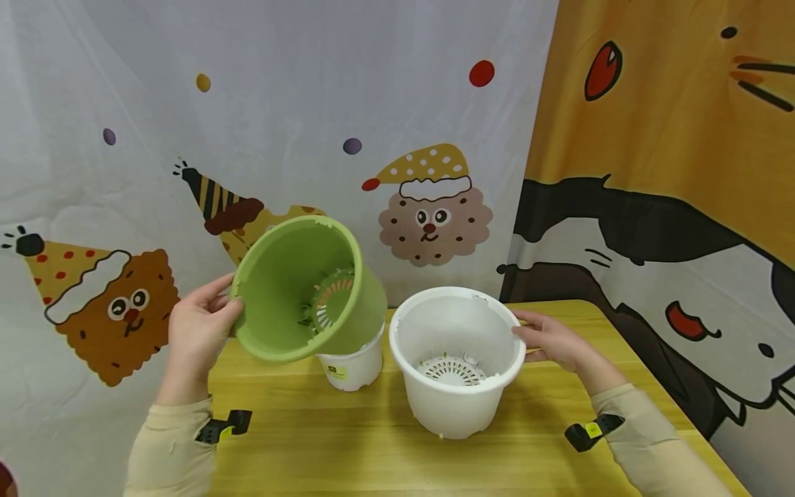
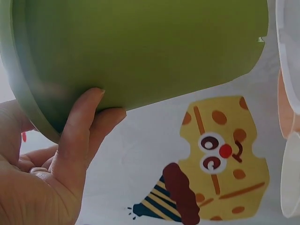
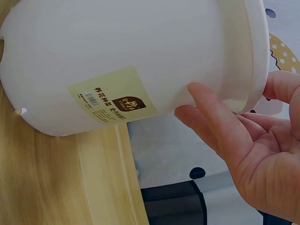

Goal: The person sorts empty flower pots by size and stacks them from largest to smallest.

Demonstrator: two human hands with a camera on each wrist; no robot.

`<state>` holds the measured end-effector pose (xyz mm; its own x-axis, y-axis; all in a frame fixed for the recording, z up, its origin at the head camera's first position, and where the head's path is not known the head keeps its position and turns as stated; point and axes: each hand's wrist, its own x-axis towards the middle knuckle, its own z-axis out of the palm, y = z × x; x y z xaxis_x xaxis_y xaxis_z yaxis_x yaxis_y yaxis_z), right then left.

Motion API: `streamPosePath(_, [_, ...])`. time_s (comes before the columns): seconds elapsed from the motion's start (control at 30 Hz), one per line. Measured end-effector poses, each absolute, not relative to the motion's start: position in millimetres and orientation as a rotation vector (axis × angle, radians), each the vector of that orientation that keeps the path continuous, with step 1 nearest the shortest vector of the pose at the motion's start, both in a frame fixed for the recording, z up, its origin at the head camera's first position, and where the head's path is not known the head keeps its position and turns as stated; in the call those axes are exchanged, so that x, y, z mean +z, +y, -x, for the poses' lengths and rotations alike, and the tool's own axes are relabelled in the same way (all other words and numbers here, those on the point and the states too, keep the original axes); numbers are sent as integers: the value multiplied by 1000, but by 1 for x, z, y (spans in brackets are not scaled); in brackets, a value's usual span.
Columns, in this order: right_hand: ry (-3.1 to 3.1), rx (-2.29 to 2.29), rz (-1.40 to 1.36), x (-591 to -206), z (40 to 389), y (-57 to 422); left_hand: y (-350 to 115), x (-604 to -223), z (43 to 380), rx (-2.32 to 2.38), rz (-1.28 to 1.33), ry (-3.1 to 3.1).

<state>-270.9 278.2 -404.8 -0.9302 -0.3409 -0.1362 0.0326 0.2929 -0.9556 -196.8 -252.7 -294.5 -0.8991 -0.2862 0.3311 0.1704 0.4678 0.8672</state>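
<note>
In the head view my left hand (image 1: pixel 201 328) holds a green plastic flower pot (image 1: pixel 273 290) by its rim, thumb at the rim's edge. The pot is tilted, its mouth toward me, above the table. Its outer wall fills the top of the left wrist view, with fingers (image 2: pixel 77 117) against it. My right hand (image 1: pixel 555 338) grips the rim of a white flower pot (image 1: pixel 456 407), whose slotted base shows inside. A pale green label (image 3: pixel 115 96) is on that pot's side in the right wrist view. Whether its bottom touches the table cannot be told.
A smaller white pot (image 1: pixel 354 369) with a yellow label stands on the wooden table (image 1: pixel 298 442), partly hidden behind the green pot. Orange shows through the green pot's base slots. A printed cartoon curtain (image 1: pixel 279 83) hangs behind the table.
</note>
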Motion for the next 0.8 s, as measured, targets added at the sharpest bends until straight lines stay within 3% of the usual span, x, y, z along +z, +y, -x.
streamPosePath(0.8, [2264, -1689, 288, -405, 269, 279, -194, -284, 233, -1622, 139, -2158])
